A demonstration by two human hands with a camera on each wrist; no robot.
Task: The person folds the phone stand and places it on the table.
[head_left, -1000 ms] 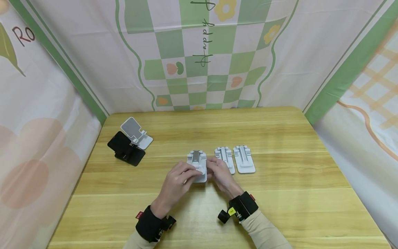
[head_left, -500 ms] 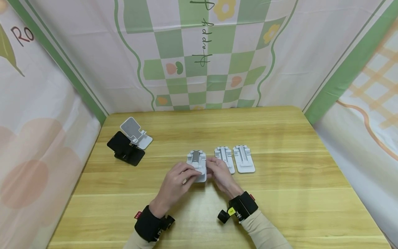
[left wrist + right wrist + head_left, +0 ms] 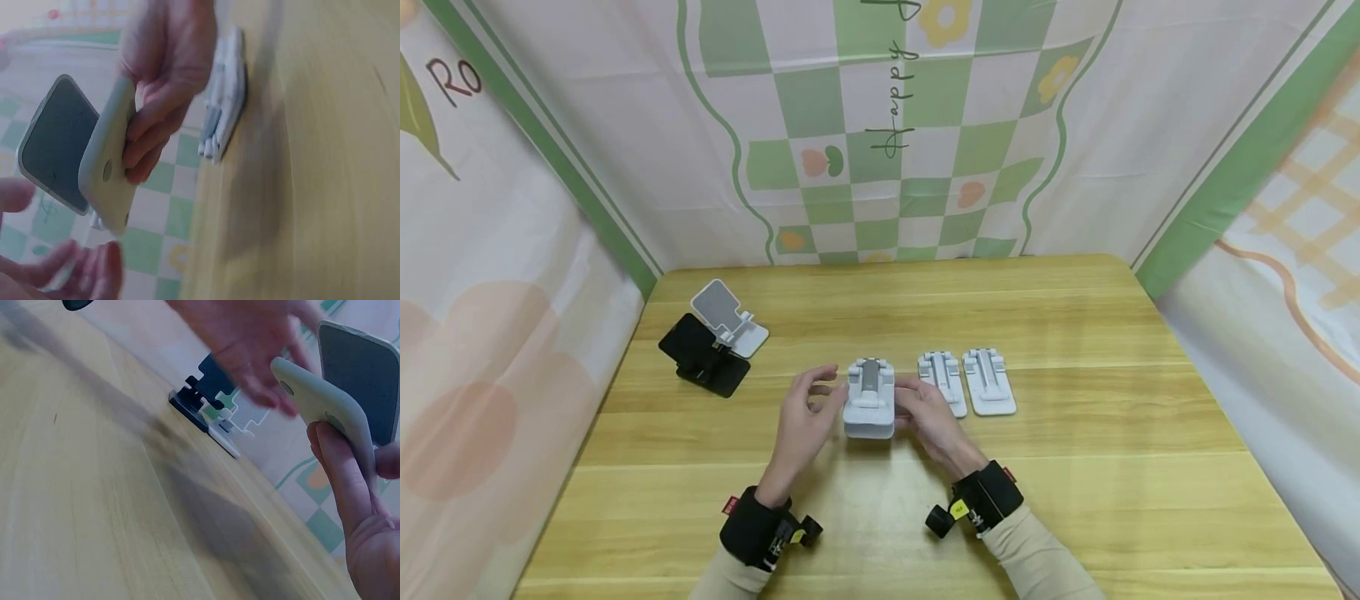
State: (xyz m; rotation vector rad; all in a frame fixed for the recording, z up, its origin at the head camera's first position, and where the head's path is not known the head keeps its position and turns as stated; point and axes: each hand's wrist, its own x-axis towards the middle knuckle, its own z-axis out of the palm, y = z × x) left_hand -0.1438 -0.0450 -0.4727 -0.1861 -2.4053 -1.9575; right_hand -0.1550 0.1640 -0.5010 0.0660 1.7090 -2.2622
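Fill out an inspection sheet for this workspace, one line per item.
Surface: wooden table, bare grain visible.
Job's things: partly opened white stand, held above the table; two folded white stands to its right; unfolded white stand and unfolded black stand to its left.
Clutter: nothing seen.
Hands: right hand grips the partly opened stand; left hand beside it, fingers loose.
Cables: nothing seen.
Surroundings: printed cloth behind and at both sides.

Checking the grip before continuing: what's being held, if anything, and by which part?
The right hand grips the stand by the right edge of its base; the left hand holds nothing.
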